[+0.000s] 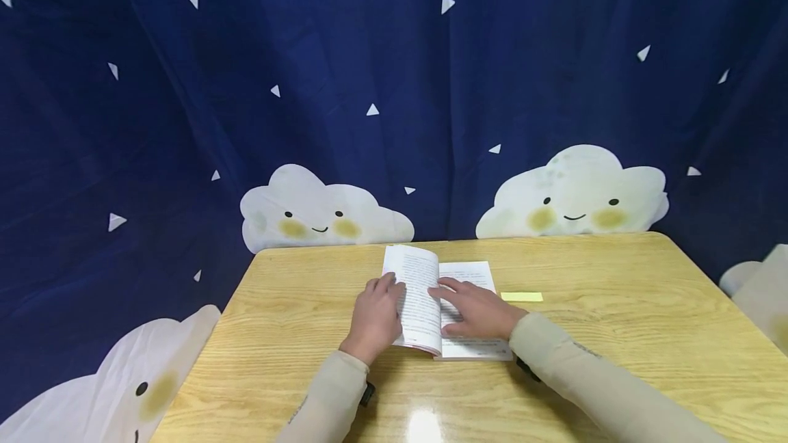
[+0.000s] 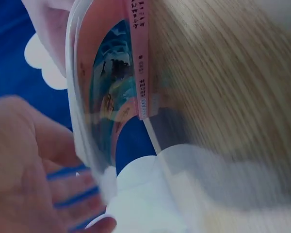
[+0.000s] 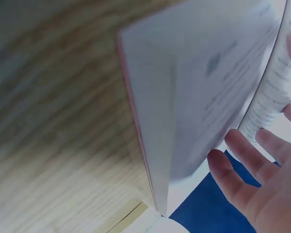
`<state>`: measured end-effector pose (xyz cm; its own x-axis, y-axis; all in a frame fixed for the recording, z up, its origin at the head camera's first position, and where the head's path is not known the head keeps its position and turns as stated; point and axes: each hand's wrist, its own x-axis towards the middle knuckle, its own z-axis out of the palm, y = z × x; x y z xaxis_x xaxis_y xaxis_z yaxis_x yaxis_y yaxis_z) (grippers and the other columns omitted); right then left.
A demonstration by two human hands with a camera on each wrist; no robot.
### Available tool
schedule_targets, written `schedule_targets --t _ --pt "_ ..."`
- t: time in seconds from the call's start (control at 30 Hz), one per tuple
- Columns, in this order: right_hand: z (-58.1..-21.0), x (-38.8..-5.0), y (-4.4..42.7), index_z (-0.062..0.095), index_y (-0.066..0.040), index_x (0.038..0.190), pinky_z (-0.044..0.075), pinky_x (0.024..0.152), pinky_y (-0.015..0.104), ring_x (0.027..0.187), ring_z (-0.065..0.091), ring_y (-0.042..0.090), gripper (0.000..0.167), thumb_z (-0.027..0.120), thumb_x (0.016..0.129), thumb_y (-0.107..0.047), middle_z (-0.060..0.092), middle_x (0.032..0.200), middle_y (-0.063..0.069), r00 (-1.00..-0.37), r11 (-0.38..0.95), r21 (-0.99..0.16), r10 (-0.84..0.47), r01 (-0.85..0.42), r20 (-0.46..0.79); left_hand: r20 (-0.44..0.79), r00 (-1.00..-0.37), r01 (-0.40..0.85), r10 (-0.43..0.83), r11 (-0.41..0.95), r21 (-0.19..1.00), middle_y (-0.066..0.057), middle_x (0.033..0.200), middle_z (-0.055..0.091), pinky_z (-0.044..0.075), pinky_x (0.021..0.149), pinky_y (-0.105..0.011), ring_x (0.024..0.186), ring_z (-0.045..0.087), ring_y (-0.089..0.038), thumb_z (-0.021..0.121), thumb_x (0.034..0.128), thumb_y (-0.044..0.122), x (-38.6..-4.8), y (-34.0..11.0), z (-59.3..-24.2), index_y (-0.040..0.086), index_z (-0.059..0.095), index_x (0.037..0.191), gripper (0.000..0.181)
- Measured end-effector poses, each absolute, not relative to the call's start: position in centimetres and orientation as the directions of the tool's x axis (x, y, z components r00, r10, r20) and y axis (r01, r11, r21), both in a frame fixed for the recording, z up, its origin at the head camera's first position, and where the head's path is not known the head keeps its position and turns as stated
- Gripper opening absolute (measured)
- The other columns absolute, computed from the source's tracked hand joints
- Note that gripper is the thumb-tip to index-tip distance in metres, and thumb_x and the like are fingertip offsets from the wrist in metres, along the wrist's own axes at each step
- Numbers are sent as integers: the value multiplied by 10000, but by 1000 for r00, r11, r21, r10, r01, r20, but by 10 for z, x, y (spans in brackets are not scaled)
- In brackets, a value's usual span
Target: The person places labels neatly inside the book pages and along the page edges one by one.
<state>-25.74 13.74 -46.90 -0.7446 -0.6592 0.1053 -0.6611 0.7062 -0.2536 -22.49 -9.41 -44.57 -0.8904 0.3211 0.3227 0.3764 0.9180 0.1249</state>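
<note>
A book with printed pages lies spread on the wooden table, its left part raised and curved. My left hand is at the left part, fingers over the page edge. In the left wrist view the book's pink and teal cover shows beside the left hand, whose fingers are extended. My right hand lies over the right page, its fingertips reaching the curved left page near the spine. In the right wrist view the right hand's fingers are spread and slightly bent beside the pages.
A yellow strip lies on the table just right of the book. Behind the table hangs a dark blue curtain with white clouds and small triangles.
</note>
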Motion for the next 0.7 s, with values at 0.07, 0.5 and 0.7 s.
schedule_targets --t 0.07,0.5,0.7 --pt "-468 -258 136 462 -155 1481 463 1063 529 1315 543 378 731 743 864 -429 457 1522 168 -745 708 -253 -659 -659 98 298 -870 426 393 903 52 -109 1349 604 532 945 -447 1201 581 -323 666 866 128 -224 -94 -446 80 680 1203 341" --pt "-465 -256 136 516 -14 1399 499 1012 507 1235 595 365 749 745 848 -468 603 1361 183 -779 759 -185 -624 -624 69 25 -883 468 469 876 113 -155 1492 497 470 1057 -498 1328 532 -347 579 969 400 -225 -93 -453 152 422 1508 614" --pt "-467 -256 136 628 -71 1292 479 1040 489 1237 573 355 595 758 834 -430 595 1356 175 -767 751 -187 -642 -633 16 40 -854 519 518 853 49 -168 1553 407 443 1107 -431 1375 478 -331 613 956 320 -230 -90 -454 110 507 1445 543"
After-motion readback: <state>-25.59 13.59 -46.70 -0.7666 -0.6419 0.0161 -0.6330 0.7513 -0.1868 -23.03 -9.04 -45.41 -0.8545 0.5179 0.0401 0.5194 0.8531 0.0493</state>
